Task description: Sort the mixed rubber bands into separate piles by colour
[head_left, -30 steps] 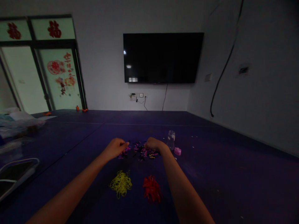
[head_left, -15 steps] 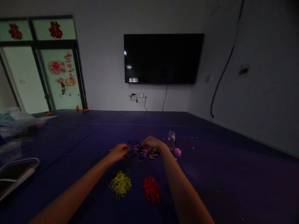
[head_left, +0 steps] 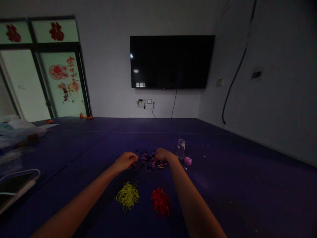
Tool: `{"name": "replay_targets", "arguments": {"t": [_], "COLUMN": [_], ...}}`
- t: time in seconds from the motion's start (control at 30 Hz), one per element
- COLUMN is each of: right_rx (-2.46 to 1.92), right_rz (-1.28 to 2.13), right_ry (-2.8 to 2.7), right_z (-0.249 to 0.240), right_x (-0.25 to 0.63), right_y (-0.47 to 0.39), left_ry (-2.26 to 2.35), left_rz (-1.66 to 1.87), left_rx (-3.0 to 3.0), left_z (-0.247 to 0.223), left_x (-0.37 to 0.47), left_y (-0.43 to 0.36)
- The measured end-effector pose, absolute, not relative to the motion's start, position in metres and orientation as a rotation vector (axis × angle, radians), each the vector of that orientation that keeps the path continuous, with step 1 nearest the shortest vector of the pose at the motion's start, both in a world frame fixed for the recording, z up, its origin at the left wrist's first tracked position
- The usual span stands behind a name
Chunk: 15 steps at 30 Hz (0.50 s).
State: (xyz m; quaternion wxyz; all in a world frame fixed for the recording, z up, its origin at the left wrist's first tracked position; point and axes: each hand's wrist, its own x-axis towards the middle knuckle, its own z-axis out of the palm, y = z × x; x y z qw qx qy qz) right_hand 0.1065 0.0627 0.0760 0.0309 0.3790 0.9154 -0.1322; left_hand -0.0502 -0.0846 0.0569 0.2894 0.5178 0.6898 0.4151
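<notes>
Head view: loose scatter of small bands [head_left: 152,163], pink, purple, black and some yellow, lying mixed on dark purple surface [head_left: 213,188], between and partly under both hands. Left hand [head_left: 127,160] at left edge of scatter, thumb and fingers drawn together; cannot tell whether pinching a band. Right hand [head_left: 162,154] over right part, fingers curled downward with tips hidden; cannot tell whether gripping anything. Nearer, between the forearms, heap of yellow bands [head_left: 127,195] at left and heap of red bands [head_left: 160,201] at right, set apart. Just right of right hand, clear bottle [head_left: 180,149], with pink cap [head_left: 187,161] beside its base. Farther off, wall-mounted television [head_left: 170,62], dark; far left, glass door [head_left: 63,84] bearing red decorations.
</notes>
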Motion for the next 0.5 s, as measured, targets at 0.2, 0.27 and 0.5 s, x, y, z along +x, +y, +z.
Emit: {"name": "replay_targets", "arguments": {"t": [0.2,0.27,0.5], "right_rx": [1.167,1.157,0.954], "right_rz": [-0.437,-0.476,-0.812], "right_ry": [2.856,2.888,2.974], "right_z": [0.082,0.087,0.094], "right_x": [0.110,0.110,0.099], "right_y": [0.064,0.063,0.046], "left_ry": [1.840,1.842,1.786], "left_rz": [1.116,1.113,1.225], "left_rx": [1.357,1.355,1.218], "left_z": [0.060,0.059,0.055], "left_x": [-0.050,-0.052,-0.051], "left_y": [-0.086,-0.085,-0.082]}}
